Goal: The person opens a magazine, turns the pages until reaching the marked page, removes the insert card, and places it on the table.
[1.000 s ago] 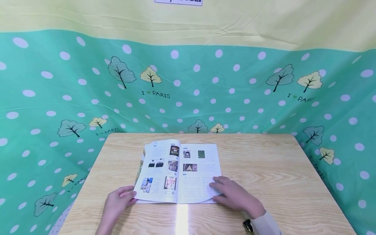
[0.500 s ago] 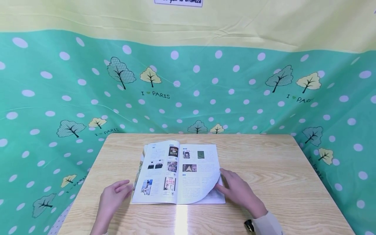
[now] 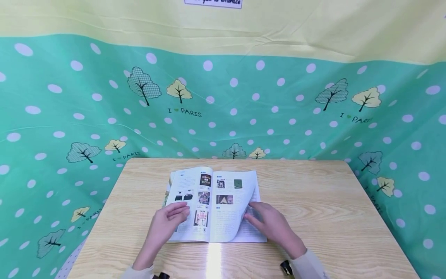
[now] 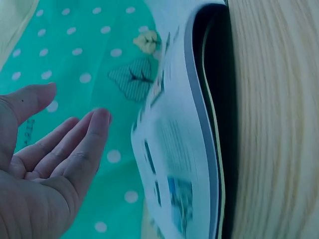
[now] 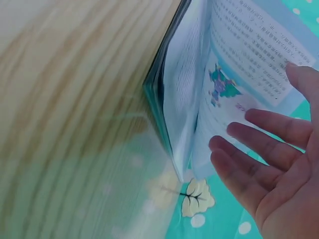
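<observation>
An open magazine (image 3: 224,217) lies on the table, its pages printed with text and small colour pictures. Its right-hand page (image 5: 234,64) is lifted and curls up toward the spine, showing text and a small cartoon figure on its underside. My right hand (image 3: 271,223) is at the curled page's outer edge, with its fingers extended against the underside in the right wrist view. My left hand (image 3: 169,221) hovers over the left page, partly covering its pictures. In the left wrist view the left hand's fingers (image 4: 79,154) are loosely extended, with nothing held.
The wooden table (image 3: 313,193) stretches out on both sides of the magazine, and a bright light streak crosses its near part. A green polka-dot cloth (image 3: 233,97) with tree prints hangs behind and around it.
My right hand has moved left, turning the right-hand page up from its lower corner toward the spine. The left hand left the magazine's left edge and moved right over the left page.
</observation>
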A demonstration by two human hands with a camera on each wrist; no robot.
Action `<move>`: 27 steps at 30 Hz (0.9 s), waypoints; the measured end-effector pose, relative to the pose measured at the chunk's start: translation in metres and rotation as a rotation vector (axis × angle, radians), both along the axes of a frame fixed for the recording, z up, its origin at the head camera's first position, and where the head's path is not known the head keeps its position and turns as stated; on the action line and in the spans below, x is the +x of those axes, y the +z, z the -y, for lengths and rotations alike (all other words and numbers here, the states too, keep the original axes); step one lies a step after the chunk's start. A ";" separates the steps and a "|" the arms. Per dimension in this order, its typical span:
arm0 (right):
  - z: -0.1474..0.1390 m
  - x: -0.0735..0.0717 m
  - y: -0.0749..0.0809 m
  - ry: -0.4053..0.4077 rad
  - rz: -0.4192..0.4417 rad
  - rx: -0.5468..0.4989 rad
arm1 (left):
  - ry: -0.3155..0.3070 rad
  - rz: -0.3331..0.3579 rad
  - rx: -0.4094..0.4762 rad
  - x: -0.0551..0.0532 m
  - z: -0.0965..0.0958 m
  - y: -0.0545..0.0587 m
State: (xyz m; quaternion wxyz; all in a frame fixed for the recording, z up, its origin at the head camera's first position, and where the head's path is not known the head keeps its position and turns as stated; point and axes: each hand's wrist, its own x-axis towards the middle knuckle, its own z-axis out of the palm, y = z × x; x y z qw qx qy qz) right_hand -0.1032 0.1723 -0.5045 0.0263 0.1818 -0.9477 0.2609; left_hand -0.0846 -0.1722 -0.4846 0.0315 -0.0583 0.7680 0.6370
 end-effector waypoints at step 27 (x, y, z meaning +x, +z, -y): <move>0.040 0.004 0.005 0.203 0.037 0.070 | -0.281 -0.006 0.119 0.004 -0.060 -0.002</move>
